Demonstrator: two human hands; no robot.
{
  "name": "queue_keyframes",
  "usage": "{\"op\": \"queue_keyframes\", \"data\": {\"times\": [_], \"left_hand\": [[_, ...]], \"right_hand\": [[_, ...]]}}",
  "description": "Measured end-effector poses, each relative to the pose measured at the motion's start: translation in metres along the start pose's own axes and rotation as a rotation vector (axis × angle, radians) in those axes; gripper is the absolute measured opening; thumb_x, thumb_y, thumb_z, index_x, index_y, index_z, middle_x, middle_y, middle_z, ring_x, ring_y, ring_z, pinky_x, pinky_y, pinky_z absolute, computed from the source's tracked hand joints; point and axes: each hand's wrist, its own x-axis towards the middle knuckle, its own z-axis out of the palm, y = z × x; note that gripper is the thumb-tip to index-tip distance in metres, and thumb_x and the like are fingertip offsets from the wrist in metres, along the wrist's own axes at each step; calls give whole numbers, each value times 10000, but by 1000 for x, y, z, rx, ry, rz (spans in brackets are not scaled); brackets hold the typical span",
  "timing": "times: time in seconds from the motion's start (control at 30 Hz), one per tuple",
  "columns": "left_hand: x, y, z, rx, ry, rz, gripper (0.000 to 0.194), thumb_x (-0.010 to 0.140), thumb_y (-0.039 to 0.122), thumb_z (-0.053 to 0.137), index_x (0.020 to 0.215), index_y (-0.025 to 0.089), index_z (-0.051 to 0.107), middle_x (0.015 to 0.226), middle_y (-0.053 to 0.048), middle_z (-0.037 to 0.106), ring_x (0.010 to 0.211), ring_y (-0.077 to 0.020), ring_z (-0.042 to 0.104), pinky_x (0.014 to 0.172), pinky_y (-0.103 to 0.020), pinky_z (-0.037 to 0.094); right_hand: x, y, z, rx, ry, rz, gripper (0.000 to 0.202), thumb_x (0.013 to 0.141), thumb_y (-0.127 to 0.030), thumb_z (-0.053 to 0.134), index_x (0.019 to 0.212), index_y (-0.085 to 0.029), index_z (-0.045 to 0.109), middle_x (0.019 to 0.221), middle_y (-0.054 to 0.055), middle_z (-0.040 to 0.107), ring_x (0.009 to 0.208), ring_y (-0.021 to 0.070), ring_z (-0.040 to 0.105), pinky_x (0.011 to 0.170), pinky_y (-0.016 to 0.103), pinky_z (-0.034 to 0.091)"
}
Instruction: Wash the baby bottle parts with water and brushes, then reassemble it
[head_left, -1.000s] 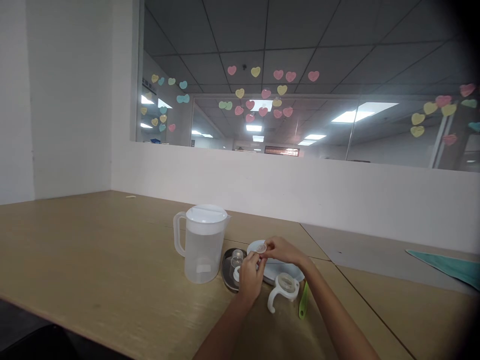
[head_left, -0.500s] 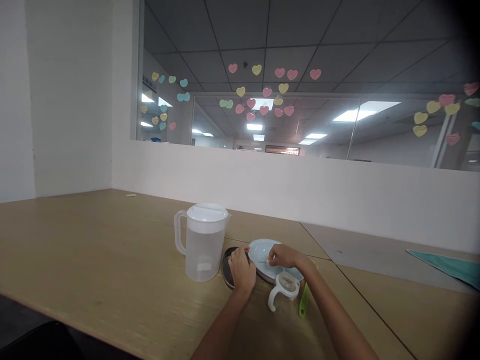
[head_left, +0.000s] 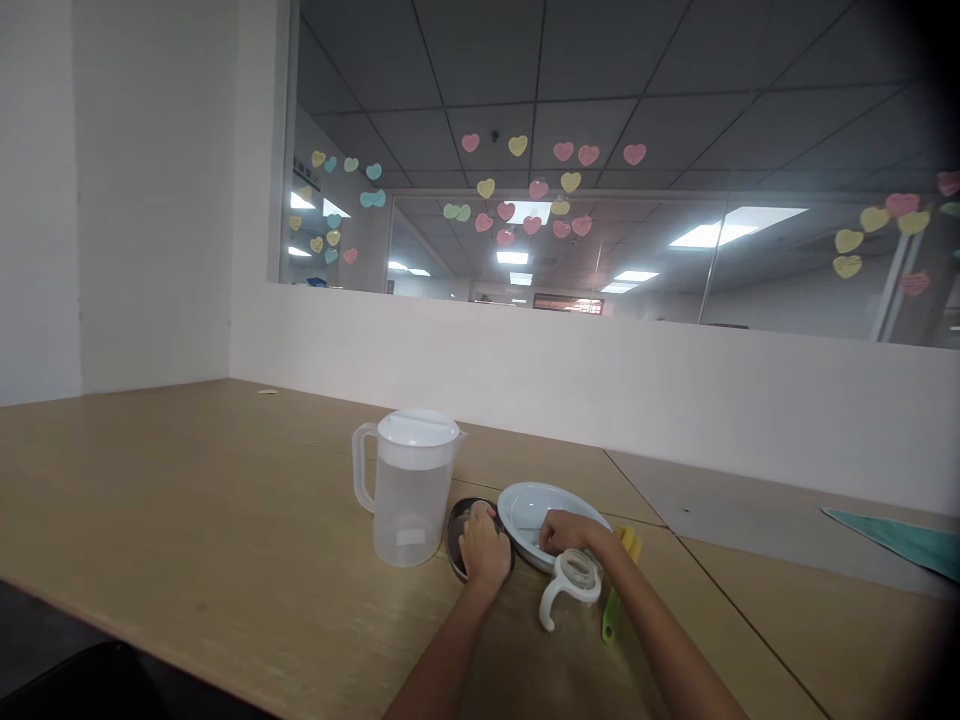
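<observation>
My left hand [head_left: 484, 548] is curled over a dark, shiny metal dish [head_left: 454, 552]. Its fingers are bent, and whatever they hold is hidden beneath them. Inside a white bowl [head_left: 521, 502], my right hand [head_left: 568, 532] reaches down with its fingers drawn together. What those fingertips grip, if anything, is too small to make out. In front of the bowl stands a clear container with a white handled top [head_left: 574, 578], close to my right wrist. A brush with a green handle [head_left: 610, 615] and yellow head lies partly under my right forearm.
Left of the dish stands a translucent pitcher [head_left: 411, 500] with a white lid, liquid inside and its handle to the left. A teal cloth [head_left: 892, 538] lies at the far right. Behind the wooden table [head_left: 225, 540] rises a white wall with a window.
My right hand has dipped lower into the bowl. My left hand has shifted slightly within the dish, its fingers drawn in from the bowl's edge. The view has moved a little.
</observation>
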Motion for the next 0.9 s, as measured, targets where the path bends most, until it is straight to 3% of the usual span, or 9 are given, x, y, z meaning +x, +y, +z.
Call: {"op": "queue_keyframes", "data": {"times": [0.13, 0.33, 0.5, 0.67, 0.9], "left_hand": [[0, 0, 0, 47, -29, 11, 325, 723, 40, 440, 1002, 195, 494, 1016, -55, 622, 1005, -201, 549, 760, -293, 360], [-1, 0, 2, 208, 3, 133, 326, 731, 21, 456, 1013, 169, 524, 990, -87, 637, 1021, -223, 553, 835, -318, 341], [1, -1, -4, 106, 88, 159, 258, 759, 41, 429, 945, 175, 547, 929, -65, 641, 951, -202, 564, 774, -282, 363], [2, -1, -5, -22, 193, 188, 208, 792, 81, 425, 919, 201, 538, 942, -29, 621, 951, -169, 541, 753, -246, 362], [1, -1, -3, 30, 122, 214, 219, 779, 69, 429, 894, 199, 563, 954, -27, 612, 943, -161, 537, 799, -242, 355]], "right_hand": [[2, 1, -2, 133, 17, -52, 107, 655, -127, 525, 607, -143, 619, 528, -22, 577, 521, 99, 539, 507, 183, 401], [0, 1, -19, 275, 226, -82, 202, 809, -218, 404, 843, -133, 583, 718, 30, 612, 540, 88, 547, 424, 157, 364], [-13, -2, -35, 333, 325, -140, 227, 825, -257, 415, 876, -131, 597, 689, 23, 606, 540, 97, 548, 426, 167, 356], [-25, -11, -44, 286, 365, -162, 211, 807, -269, 453, 784, -134, 615, 615, 5, 586, 487, 82, 509, 476, 184, 373], [-54, -35, -62, 315, 475, -280, 297, 818, -391, 440, 735, -152, 595, 579, -11, 528, 550, 109, 501, 511, 204, 380]]}}
